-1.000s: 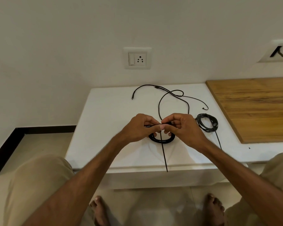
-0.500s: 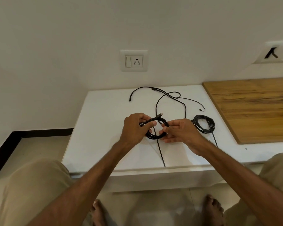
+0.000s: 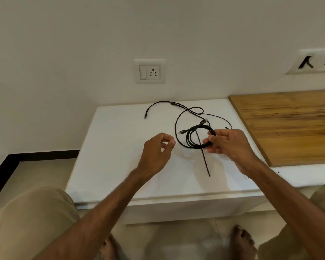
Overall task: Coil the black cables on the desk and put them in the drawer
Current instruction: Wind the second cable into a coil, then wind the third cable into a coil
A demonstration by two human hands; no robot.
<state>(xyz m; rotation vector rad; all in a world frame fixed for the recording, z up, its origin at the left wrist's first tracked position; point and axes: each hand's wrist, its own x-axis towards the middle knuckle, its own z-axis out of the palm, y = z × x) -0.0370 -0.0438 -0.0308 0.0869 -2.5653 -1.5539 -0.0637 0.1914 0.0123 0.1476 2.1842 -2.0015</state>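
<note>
A coiled black cable (image 3: 188,140) hangs just above the white desk (image 3: 116,147), both of its plugs sticking out at the upper left. My right hand (image 3: 230,145) pinches the coil's right side. A black strap (image 3: 205,159) wraps the coil and trails down toward the desk's front. My left hand (image 3: 156,152) hovers left of the coil with loosely curled fingers, holding nothing. A loose black cable (image 3: 158,103) lies uncoiled at the back of the desk, looping behind the coil. A thinner black cable (image 3: 220,118) runs right from it.
A wooden board (image 3: 289,124) lies on the desk to the right of my right hand. A wall socket (image 3: 150,72) sits above the desk's back edge. The desk's white front panel (image 3: 176,211) is below the edge, between my knees.
My left hand has let go of the coil and moved left. My right hand has lifted the coil up and to the right, hiding a second small coil seen earlier.
</note>
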